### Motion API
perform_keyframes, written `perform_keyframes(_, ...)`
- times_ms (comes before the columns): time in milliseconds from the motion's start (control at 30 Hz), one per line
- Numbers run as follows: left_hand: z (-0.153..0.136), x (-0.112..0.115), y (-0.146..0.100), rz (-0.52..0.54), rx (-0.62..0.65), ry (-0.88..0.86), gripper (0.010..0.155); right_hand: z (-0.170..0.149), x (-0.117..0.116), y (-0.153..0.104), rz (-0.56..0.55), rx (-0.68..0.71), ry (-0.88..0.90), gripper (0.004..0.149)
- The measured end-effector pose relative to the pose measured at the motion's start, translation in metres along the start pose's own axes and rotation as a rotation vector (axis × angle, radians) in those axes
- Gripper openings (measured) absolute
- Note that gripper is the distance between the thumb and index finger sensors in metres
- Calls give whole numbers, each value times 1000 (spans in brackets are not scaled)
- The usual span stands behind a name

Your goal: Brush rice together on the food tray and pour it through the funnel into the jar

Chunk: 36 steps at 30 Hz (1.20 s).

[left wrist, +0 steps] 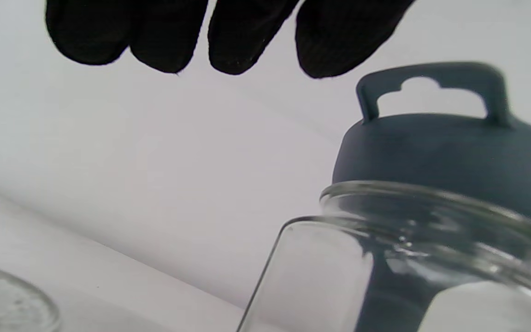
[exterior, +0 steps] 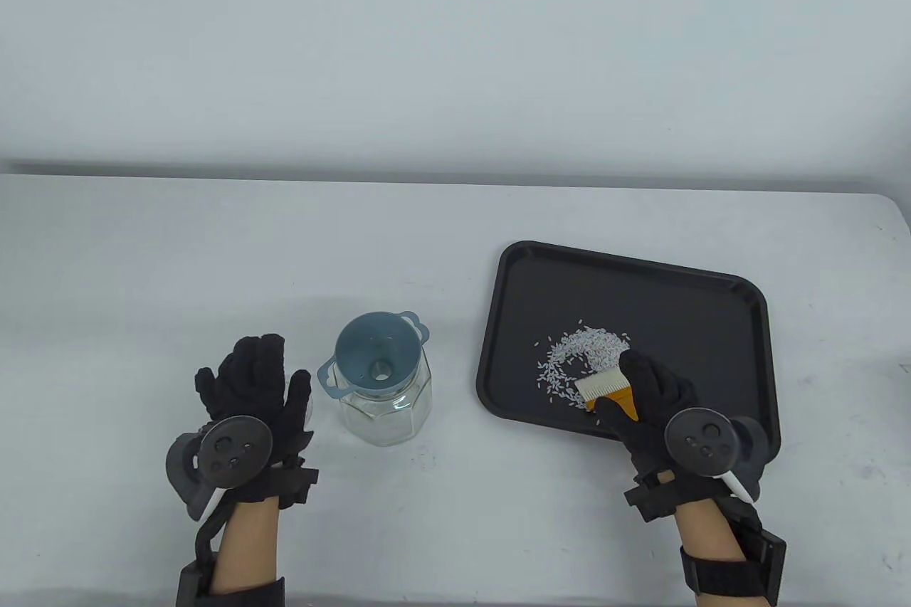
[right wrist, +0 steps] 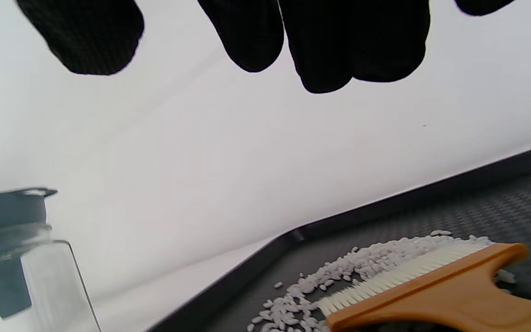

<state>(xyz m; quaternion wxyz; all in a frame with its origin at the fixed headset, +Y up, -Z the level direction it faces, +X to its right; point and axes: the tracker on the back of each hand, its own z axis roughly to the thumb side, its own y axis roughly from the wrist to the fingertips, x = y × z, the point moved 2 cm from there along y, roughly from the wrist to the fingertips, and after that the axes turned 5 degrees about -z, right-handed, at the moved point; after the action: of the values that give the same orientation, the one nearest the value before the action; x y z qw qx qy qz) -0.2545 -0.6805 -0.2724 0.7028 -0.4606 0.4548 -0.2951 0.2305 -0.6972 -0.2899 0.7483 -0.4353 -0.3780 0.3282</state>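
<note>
Two hands share the table view: the right hand (exterior: 644, 397) grips an orange-handled brush (exterior: 606, 395), its pale bristles set against a loose crescent of rice (exterior: 578, 359) on the black food tray (exterior: 719, 294), while the left hand (exterior: 257, 379) lies released, fingers straight, just beside the glass jar (exterior: 388, 411) that carries the blue-grey funnel (exterior: 377, 353) in its mouth. Stray grains sit apart from the main heap toward the tray's near rim, so a hard sweep could flick them over the low edge onto the table. From the left wrist view, the gloved fingers (left wrist: 242, 32) hang clear of the funnel (left wrist: 436, 143) and touch nothing; the funnel only rests in the jar neck (left wrist: 413, 207), and I judge that a knock during pouring could tip it. Seen from the right wrist view, the brush (right wrist: 431, 286) leans into the rice (right wrist: 353, 267) with its bristles splayed, and pressing too flat may ride over grains and leave them scattered on the textured tray (right wrist: 514, 203).
</note>
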Motion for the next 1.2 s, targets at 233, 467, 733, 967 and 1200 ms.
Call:
perform_keyframes(233, -3, 21, 5, -205, -18, 191, 76, 19, -15, 0, 134, 99, -240, 82)
perform_keyframes(467, 2, 36, 5, -308, -4, 258, 84, 33, -24, -1, 187, 164, -321, 84)
perform_keyframes(733, 3, 36, 4, -309, -3, 259, 85, 32, -21, -1, 217, 128, -360, 85)
perform_keyframes(967, 4, 37, 5, -305, 0, 246, 85, 12, -13, 2, 380, -100, -508, 85)
perform_keyframes(1200, 3, 37, 5, -299, -4, 227, 85, -16, -28, -4, 613, -326, -607, 84)
